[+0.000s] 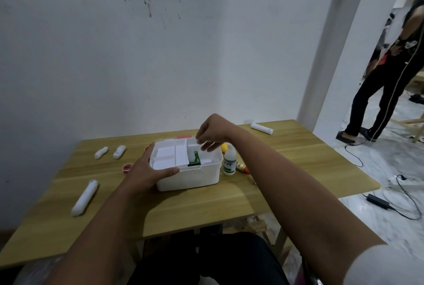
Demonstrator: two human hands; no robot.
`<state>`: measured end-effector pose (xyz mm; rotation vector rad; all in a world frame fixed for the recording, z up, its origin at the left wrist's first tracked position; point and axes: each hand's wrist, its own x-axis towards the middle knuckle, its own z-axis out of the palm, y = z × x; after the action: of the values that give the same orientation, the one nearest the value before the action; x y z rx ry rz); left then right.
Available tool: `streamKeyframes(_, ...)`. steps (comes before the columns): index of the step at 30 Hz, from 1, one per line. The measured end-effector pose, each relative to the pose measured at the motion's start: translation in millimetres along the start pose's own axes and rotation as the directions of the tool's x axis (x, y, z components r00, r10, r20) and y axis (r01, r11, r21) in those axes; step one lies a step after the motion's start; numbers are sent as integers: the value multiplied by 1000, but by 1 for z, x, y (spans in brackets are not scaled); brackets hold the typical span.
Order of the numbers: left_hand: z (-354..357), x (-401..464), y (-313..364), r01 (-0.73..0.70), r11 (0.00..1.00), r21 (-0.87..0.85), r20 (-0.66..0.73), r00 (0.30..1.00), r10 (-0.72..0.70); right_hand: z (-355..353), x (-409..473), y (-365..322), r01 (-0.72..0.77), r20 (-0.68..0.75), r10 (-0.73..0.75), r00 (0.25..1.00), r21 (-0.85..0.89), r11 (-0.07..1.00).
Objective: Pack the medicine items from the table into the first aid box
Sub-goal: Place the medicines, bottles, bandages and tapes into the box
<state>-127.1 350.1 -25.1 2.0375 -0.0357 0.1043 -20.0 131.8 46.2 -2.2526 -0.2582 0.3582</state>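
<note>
A white first aid box (195,178) stands open in the middle of the wooden table (286,170). A white divided tray sits in its left part and a green-and-white carton (195,159) lies in the right part. My left hand (146,170) grips the box's near-left corner. My right hand (210,134) hovers over the box's far right side, fingers loosely apart, nothing visibly held. White rolls lie on the table: a long one (84,197) near left, two short ones (101,152) (119,151) far left, one (261,128) far right.
A white bottle with a green label (229,160), a small brown bottle (242,167) and a yellow item stand just right of the box. A small red cup (127,167) sits left of it. A person (390,73) stands at the right; cables and an adapter (378,201) lie on the floor.
</note>
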Motion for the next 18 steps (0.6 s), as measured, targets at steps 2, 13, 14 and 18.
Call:
streamKeyframes(2, 1, -3, 5, -9, 1000, -26, 2, 1000, 9, -17, -4, 2, 44, -114, -43, 993, 5, 999)
streamKeyframes(13, 0, -9, 11, -6, 999, -40, 27, 1000, 7, -52, -24, 44, -85, -77, 60, 995, -382, 920)
streamKeyframes(14, 0, -9, 11, -8, 999, -36, 27, 1000, 9, -49, -24, 48, -84, -75, 60, 995, -377, 923)
streamKeyframes(18, 0, -9, 10, -11, 999, -30, 12, 1000, 11, -39, -26, 57, -66, -109, 28, 994, -366, 928)
